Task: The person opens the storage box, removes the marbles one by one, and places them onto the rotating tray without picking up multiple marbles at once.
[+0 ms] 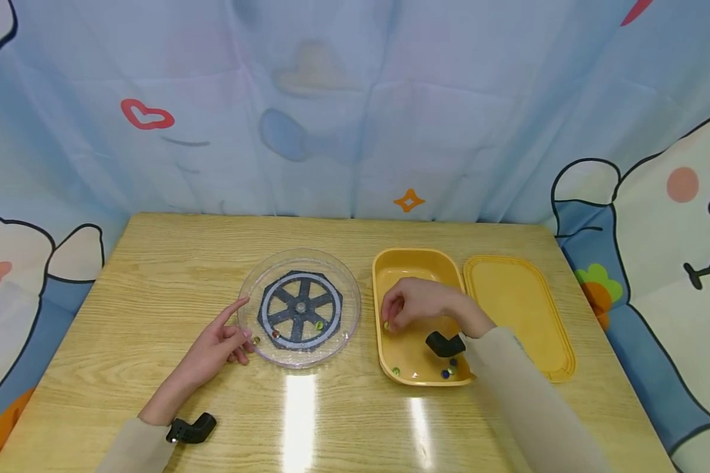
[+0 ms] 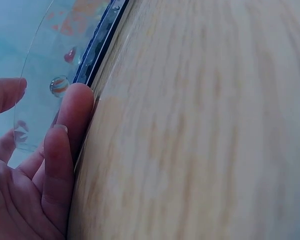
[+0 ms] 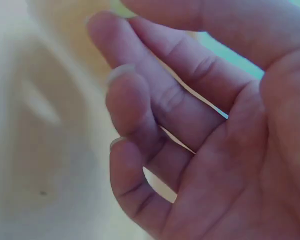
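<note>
My right hand (image 1: 417, 303) is inside the yellow plastic tub (image 1: 376, 328), pinching a small yellow-green marble (image 1: 386, 325) between thumb and fingertips. In the right wrist view the marble (image 3: 122, 9) shows at the top edge, its rest hidden by the fingers. At the other side, my left hand (image 1: 210, 351) lies by the near-left rim of a clear round dish (image 1: 350, 282), index finger extended, fingertips right at the rim. A red marble (image 1: 275, 334), a green marble (image 1: 319, 325) and an amber marble (image 1: 256, 341) sit in the dish. A swirled glass marble (image 2: 59, 86) appears near the left fingertips.
Several marbles, among them a green one (image 1: 396, 371) and a dark blue one (image 1: 446, 374), lie at the tub's near end. A flat yellow lid (image 1: 517, 309) lies right of the tub. The dish has a dark wheel-like pattern (image 1: 298, 332). Behind the wooden table (image 1: 171, 263) hangs a printed curtain (image 1: 331, 118).
</note>
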Demonstrator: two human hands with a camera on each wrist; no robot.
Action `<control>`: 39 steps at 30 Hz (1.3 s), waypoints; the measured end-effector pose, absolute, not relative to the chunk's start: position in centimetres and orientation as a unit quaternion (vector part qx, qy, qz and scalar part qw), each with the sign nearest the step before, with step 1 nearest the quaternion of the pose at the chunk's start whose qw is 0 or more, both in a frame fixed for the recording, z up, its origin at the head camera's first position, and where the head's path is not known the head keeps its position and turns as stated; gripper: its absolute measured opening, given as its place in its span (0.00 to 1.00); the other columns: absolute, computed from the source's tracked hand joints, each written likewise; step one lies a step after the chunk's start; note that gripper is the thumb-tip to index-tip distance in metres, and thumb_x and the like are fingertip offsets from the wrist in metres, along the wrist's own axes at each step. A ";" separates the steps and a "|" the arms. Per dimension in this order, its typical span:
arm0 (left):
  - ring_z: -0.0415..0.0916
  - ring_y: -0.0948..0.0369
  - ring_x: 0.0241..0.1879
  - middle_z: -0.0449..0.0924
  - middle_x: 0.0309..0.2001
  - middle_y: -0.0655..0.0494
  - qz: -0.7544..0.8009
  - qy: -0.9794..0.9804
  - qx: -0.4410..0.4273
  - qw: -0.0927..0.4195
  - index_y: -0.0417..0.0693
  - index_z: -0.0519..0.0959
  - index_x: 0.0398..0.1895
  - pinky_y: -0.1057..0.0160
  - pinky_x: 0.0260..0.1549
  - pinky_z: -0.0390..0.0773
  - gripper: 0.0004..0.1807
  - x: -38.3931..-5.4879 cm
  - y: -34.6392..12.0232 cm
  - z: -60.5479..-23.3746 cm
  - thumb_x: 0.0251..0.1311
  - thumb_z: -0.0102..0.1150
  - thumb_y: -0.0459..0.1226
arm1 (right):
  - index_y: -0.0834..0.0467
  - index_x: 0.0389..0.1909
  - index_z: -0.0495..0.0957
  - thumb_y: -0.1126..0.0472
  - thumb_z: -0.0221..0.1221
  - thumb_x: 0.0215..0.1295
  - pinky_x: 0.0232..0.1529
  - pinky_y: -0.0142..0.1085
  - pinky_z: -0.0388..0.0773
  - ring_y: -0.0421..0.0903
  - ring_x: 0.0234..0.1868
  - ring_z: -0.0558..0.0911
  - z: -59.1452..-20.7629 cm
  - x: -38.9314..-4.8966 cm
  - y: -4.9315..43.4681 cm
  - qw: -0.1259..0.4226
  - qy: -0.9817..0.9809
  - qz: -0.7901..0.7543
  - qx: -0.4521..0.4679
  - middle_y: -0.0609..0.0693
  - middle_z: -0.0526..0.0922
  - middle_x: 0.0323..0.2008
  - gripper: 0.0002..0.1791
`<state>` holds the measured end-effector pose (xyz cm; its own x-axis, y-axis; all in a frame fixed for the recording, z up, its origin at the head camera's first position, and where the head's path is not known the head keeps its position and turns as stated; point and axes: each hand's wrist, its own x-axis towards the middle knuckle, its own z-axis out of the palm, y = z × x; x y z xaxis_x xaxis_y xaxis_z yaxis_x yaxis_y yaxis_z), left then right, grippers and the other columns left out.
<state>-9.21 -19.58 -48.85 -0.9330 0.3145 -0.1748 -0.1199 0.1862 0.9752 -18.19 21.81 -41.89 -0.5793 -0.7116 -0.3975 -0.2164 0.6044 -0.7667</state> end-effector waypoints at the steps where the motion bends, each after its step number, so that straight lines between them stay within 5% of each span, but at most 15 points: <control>1: 0.81 0.53 0.25 0.82 0.32 0.38 0.635 0.751 0.065 0.171 0.53 0.51 0.80 0.60 0.28 0.82 0.35 -9.2 -19.6 -48.8 0.74 0.52 0.33 | 0.55 0.33 0.85 0.65 0.69 0.57 0.36 0.36 0.79 0.45 0.31 0.82 -41.6 -18.2 22.0 0.351 0.821 -0.351 -0.283 0.45 0.85 0.29 0.04; 20: 0.81 0.53 0.27 0.82 0.33 0.38 0.638 0.748 0.063 0.169 0.54 0.51 0.80 0.60 0.30 0.83 0.35 -9.0 -19.8 -48.9 0.74 0.52 0.35 | 0.61 0.40 0.84 0.67 0.66 0.64 0.39 0.35 0.77 0.50 0.38 0.78 -39.3 -15.7 16.3 0.175 0.821 -0.516 -0.172 0.52 0.83 0.36 0.05; 30: 0.81 0.52 0.26 0.82 0.32 0.39 0.630 0.755 0.074 0.166 0.53 0.51 0.79 0.60 0.28 0.82 0.35 -9.4 -19.6 -48.8 0.74 0.52 0.35 | 0.60 0.39 0.84 0.67 0.67 0.63 0.44 0.53 0.79 0.53 0.38 0.81 -40.3 -15.3 13.5 0.168 0.820 -0.531 -0.133 0.51 0.84 0.34 0.05; 39: 0.81 0.53 0.25 0.82 0.32 0.38 0.629 0.755 0.072 0.170 0.53 0.51 0.80 0.61 0.27 0.81 0.35 -9.4 -19.6 -48.8 0.74 0.51 0.34 | 0.58 0.39 0.85 0.64 0.68 0.63 0.38 0.45 0.78 0.57 0.38 0.80 -40.7 -15.3 12.6 0.174 0.834 -0.505 -0.142 0.48 0.84 0.34 0.06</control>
<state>-9.40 -19.64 -48.79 -0.9319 0.3227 -0.1658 -0.1049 0.1977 0.9746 -15.28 12.59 -40.72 -0.8996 -0.4115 -0.1464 -0.0611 0.4504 -0.8907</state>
